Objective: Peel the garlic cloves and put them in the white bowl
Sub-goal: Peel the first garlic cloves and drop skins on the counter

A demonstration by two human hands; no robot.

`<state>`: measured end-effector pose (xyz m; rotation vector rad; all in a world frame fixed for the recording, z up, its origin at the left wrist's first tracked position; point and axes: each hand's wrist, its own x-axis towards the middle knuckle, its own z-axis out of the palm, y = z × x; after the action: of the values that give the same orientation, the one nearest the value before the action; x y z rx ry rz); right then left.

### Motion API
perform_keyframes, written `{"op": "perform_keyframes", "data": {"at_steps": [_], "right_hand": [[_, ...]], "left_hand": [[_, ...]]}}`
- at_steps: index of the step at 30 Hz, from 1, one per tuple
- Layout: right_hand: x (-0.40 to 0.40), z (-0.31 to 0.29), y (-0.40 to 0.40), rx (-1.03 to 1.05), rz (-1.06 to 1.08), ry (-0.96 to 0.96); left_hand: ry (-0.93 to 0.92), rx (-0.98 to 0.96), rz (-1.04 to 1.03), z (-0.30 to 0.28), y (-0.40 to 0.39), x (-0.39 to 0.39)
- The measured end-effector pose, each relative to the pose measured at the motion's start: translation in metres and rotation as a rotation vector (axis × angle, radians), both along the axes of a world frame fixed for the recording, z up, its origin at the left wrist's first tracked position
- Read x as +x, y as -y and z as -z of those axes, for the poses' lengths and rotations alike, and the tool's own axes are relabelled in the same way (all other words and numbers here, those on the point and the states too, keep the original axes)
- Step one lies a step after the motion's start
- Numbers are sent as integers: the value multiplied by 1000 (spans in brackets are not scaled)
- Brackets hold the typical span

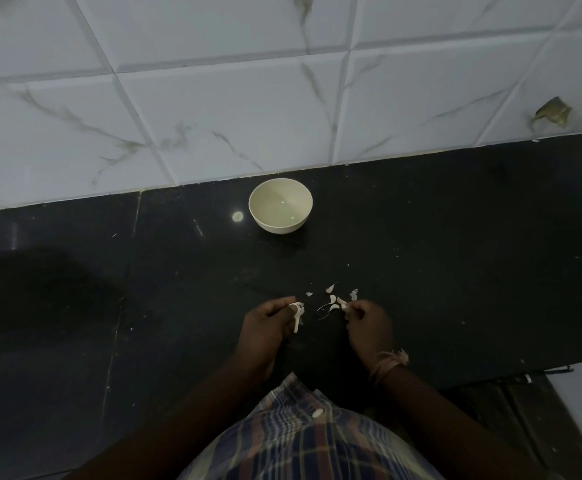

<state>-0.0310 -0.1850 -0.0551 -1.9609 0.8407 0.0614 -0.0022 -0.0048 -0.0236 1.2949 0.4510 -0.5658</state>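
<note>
Our left hand (265, 323), fingers curled, pinches a small white garlic clove with trailing papery skin (297, 311); our right hand (367, 323) pinches another garlic piece (344, 306). The round white bowl (280, 206) sits well beyond on the black stone counter (456, 254).

Left hand (269, 323), right hand (365, 323): fingers curled, pinching grip, apart.
</note>
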Motion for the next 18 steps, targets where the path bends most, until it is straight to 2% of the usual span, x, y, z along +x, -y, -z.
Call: {"op": "perform_keyframes", "data": {"at_steps": [7,11,15,18], "right_hand": [[-9,-11,-5,-96,-17,121],[-10,-21,-23,-169,-135,214],[-5,-38,-44,-54,-257,292],[-3,-41,-53,44,-197,296]], "left_hand": [[-18,-64,-16,-1,5,1],[-11,-17,36,2,4,1],[9,-19,51,1,4,2],[35,-22,45,-4,2,1]]}}
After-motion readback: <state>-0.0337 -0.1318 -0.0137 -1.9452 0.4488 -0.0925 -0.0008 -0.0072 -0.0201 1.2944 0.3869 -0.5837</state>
